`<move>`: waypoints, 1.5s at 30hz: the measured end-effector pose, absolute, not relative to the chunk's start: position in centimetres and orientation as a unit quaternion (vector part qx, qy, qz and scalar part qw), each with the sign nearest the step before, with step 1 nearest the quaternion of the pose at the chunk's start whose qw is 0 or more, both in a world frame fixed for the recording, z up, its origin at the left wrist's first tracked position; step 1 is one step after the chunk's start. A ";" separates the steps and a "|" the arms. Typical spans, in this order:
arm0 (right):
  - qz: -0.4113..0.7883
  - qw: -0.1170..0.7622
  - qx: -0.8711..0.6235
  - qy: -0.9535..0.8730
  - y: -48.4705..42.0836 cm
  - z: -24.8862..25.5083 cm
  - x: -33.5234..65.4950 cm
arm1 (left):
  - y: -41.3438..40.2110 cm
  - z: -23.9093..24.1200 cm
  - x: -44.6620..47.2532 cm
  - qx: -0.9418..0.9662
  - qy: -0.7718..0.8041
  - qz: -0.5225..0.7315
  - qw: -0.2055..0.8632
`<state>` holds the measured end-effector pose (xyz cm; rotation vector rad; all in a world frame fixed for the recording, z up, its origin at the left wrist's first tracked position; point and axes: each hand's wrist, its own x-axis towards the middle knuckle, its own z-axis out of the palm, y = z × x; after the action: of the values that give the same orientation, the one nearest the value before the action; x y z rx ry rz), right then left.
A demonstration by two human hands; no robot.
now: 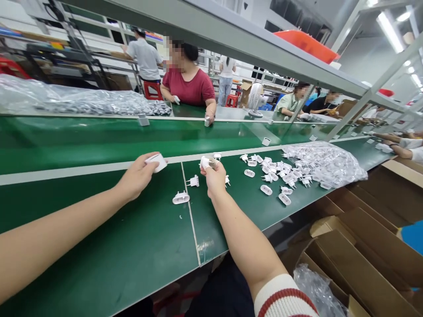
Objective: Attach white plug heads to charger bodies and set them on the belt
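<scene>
My left hand point(137, 177) is closed on a white charger body point(157, 162), a small block held above the green table near the conveyor's edge. To its right, my right hand point(214, 176) pinches a white plug piece point(206, 162); a finger cover or the fingers hide part of it. On the table between the hands lie two loose plug pieces, one with an oval base point(181, 198) and one on its side point(193, 181). Another plug piece point(227, 180) is partly hidden behind my right hand. Many more plug pieces point(271, 169) are scattered farther right.
A clear plastic bag point(340, 165) of plug pieces lies at the right. The green conveyor belt point(109, 136) carries spaced white blocks point(266, 141). Across it sits a co-worker in a red shirt point(190, 86). Cardboard boxes point(357, 251) stand below the table's right edge; a metal shelf point(231, 39) runs overhead.
</scene>
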<state>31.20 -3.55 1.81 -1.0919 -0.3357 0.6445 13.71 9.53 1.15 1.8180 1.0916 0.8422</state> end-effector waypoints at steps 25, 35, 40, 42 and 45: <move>0.393 0.572 -0.566 -0.445 -6.3 4.6 26.4 | 1.3 -0.5 1.8 0.834 0.220 0.238 0.446; 0.353 0.574 -0.570 -0.470 -6.5 4.2 27.0 | 1.2 0.0 1.7 0.826 0.209 0.249 0.460; 0.300 0.525 -0.625 -0.494 -6.4 4.2 25.9 | 1.2 -0.3 1.8 0.831 0.196 0.269 0.446; 0.282 0.488 -0.644 -0.517 -6.4 5.4 25.2 | 1.3 -0.5 1.8 0.830 0.198 0.271 0.445; 0.250 0.425 -0.644 -0.585 -6.3 7.5 24.0 | 1.5 -0.9 1.7 0.832 0.202 0.263 0.444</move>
<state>24.01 -6.26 7.55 -1.6113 -1.4622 0.6257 1.74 1.47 -0.91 2.0632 0.5018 0.6518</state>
